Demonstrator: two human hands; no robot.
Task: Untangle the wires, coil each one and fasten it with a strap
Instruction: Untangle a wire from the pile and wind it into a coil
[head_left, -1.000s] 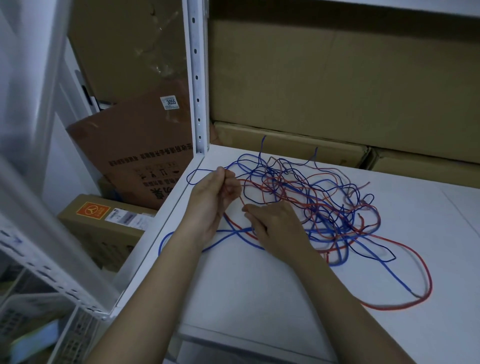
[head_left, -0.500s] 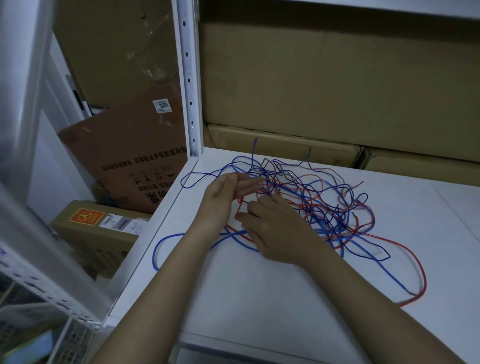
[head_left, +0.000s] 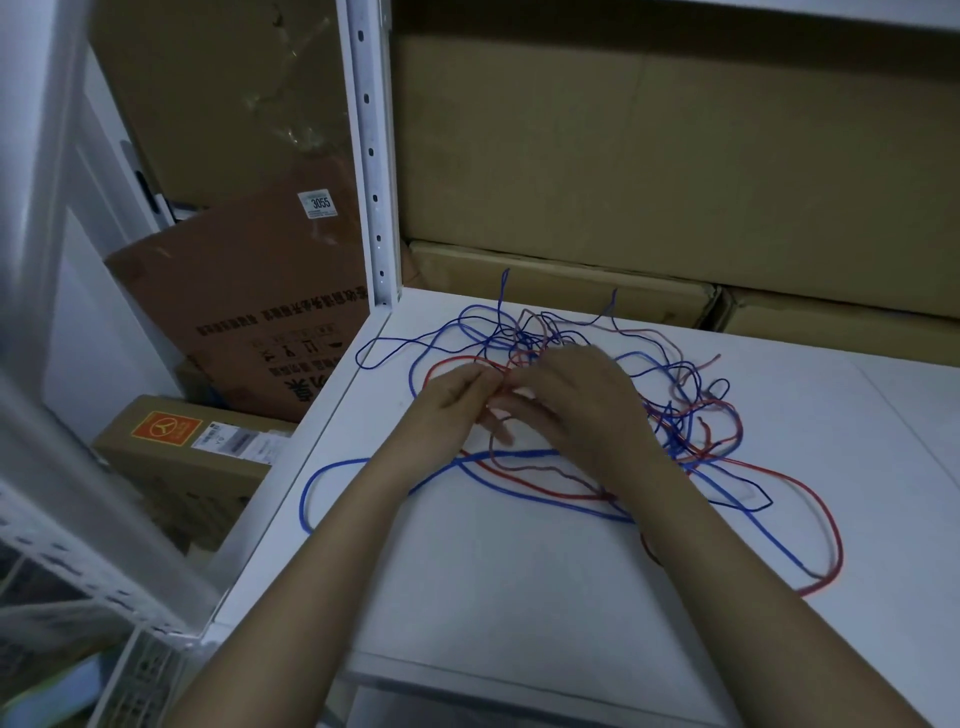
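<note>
Two hands' grip (fingertips overlapping) unclear amid tangled wires (head_left: 675, 405).

White shelf (head_left: 519, 571), dim light. Perforated white upright (head_left: 371, 156) at its back-left corner. Cardboard boxes (head_left: 649, 156) stacked behind shelf. Left of upright: leaning brown carton (head_left: 249, 291) labelled 3055, below it box with orange sticker (head_left: 171, 457).

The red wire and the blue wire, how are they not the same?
The red wire makes one big loop on the right of the shelf; the blue wire makes a loop that hangs off the shelf's left edge. A blue end pokes up at the back, while no red end does. The hands meet at a red strand, not a blue one. Both are thin, bendy and knotted together in one messy pile.
</note>
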